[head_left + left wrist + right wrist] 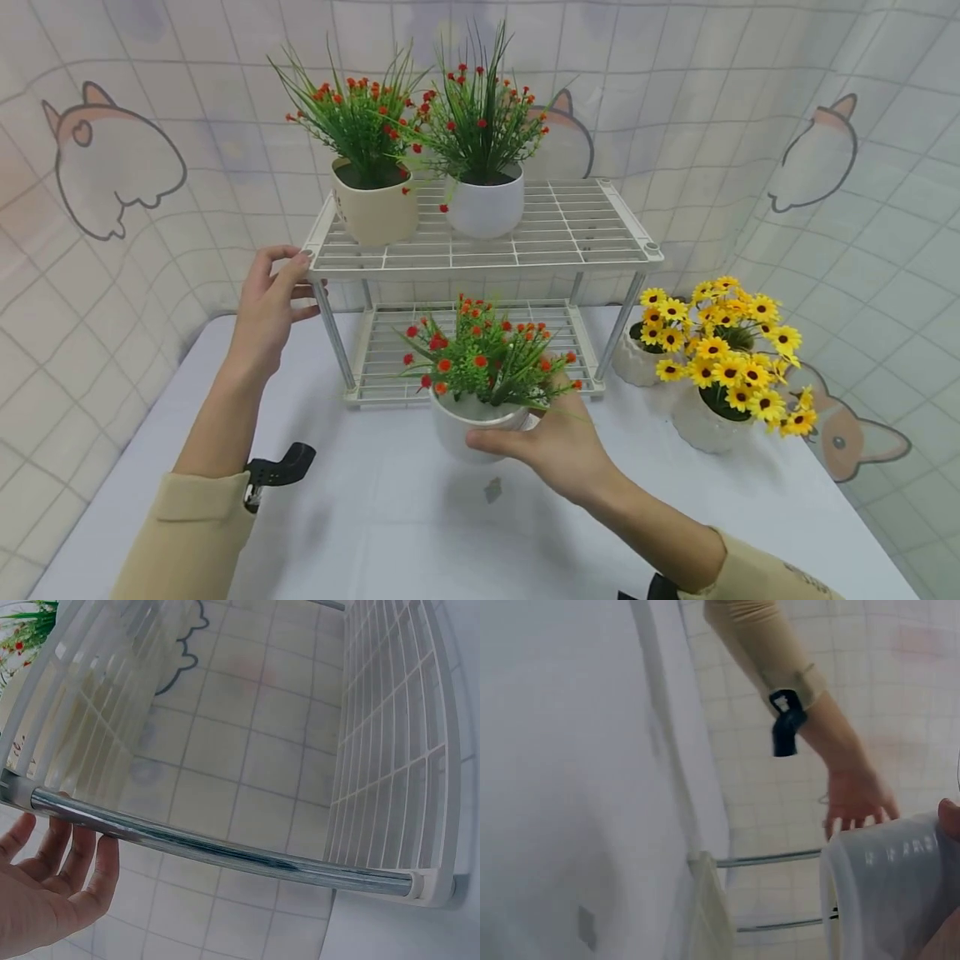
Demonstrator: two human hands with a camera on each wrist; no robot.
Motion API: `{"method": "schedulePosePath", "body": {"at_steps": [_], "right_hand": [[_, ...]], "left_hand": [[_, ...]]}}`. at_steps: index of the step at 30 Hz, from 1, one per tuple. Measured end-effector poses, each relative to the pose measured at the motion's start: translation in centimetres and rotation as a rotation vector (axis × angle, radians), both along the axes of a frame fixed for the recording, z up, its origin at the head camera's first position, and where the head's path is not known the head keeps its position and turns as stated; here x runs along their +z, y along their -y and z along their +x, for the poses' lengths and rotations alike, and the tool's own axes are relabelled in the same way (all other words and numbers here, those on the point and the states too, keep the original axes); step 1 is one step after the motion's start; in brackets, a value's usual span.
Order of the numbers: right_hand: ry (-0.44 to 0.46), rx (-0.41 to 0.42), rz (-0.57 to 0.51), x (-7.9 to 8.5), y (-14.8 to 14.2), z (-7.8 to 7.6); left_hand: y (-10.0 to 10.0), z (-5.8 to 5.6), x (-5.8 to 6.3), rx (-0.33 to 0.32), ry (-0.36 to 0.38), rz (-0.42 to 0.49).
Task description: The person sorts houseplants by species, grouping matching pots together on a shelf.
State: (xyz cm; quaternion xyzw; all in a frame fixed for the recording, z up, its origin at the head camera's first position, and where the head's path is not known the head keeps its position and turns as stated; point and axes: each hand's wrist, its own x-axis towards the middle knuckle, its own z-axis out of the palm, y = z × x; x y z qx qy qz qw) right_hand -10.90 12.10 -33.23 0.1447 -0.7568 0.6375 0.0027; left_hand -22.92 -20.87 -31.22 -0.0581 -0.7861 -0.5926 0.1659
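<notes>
My right hand (566,446) grips a white flowerpot (453,429) with small red flowers and green leaves, thumb along its near side. The pot is in the air above the tablecloth, in front of the rack's lower shelf; its pale side and underside (889,889) show in the right wrist view. At the left front corner of a white two-tier wire rack (480,268), my left hand (264,312) holds the frame, thumb at the top. In the left wrist view its fingertips touch the upper end of the metal post (217,851).
A cream pot (378,212) and a white pot (487,207), both with red flowers, stand on the upper shelf. Right of the rack are two whitish pots of yellow flowers, one behind (637,367) and one nearer (708,425). Tiled-pattern curtain (712,125) surrounds the table.
</notes>
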Motion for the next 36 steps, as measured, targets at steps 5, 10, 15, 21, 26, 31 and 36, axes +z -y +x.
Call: {"method": "schedulePosePath", "body": {"at_steps": [5, 10, 15, 21, 26, 31, 36], "right_hand": [[-0.069, -0.007, -0.002, 2.1, -1.5, 0.1], [-0.105, -0.053, 0.023, 3.9, -2.8, -0.2], [-0.134, -0.115, 0.026, 6.0, -3.9, -0.5], [-0.165, -0.135, 0.047, 8.4, -5.0, -1.0], [-0.134, -0.193, 0.095, 10.3, -6.2, -1.9], [-0.11, -0.272, 0.127, 11.6, -7.2, -3.7], [-0.099, -0.298, 0.054, 12.6, -7.9, -6.2]], "left_hand": [[0.0, 0.0, 0.0, -0.001, -0.002, 0.004], [0.0, 0.0, 0.0, -0.004, -0.002, 0.015], [-0.1, 0.0, 0.0, -0.009, 0.002, 0.017], [-0.1, 0.0, 0.1, -0.001, 0.004, 0.003], [-0.2, 0.0, 0.1, -0.004, -0.001, 0.004], [-0.2, -0.1, 0.1, -0.001, 0.0, 0.004], [-0.1, 0.0, 0.0, 0.004, 0.0, 0.006]]}}
